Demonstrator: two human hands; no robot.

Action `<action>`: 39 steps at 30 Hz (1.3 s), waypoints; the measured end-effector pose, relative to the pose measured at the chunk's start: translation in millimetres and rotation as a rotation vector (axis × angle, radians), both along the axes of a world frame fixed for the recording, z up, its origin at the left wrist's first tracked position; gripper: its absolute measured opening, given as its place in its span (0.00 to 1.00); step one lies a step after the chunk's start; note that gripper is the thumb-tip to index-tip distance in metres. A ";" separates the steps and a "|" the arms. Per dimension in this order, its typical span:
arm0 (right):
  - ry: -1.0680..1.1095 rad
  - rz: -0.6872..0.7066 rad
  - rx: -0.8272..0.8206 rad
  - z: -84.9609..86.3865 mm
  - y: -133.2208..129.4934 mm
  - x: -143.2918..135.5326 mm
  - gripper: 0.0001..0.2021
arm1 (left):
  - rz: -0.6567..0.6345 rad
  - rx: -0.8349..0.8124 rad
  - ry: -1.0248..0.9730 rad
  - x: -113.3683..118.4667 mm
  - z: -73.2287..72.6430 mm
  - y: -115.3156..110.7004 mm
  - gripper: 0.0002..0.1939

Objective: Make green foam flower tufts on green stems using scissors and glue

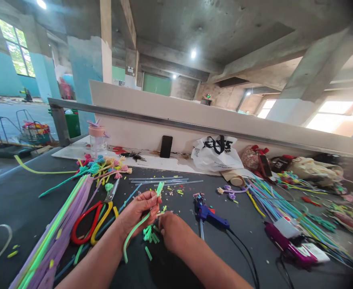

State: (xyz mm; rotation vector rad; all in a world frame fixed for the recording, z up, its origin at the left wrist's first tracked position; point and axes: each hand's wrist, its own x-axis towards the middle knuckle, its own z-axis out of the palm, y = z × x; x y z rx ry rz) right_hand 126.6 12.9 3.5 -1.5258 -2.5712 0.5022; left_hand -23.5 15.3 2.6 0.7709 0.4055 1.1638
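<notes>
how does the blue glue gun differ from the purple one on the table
The blue glue gun lies near the right hand, bare on the table; the purple glue gun lies farther right, among coloured sticks, with white paper on it. Both lie on their sides with black cords attached.

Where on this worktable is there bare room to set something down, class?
Bare dark tabletop lies left of the purple stick bundle, and between the blue glue gun and the long sticks. It is crowded around the left hand, right hand and scissors.

Right hand (168,229) fingertips hidden behind left hand (140,208), beside green pipe cleaner (134,233); what they pinch: can't tell. Both forearms cut off at bottom edge.
</notes>
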 end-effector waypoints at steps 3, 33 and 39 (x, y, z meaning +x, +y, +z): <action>0.057 0.009 -0.022 1.9 0.0 2.1 0.08 | 0.005 0.007 -0.042 2.7 -0.6 -1.0 0.09; 1.454 -0.059 -0.051 25.0 22.4 35.3 0.06 | -0.217 -0.156 0.049 22.7 -5.7 -10.6 0.07; 1.445 -0.048 -0.067 23.0 21.5 33.4 0.04 | -0.237 -0.162 0.116 25.4 1.0 -12.2 0.07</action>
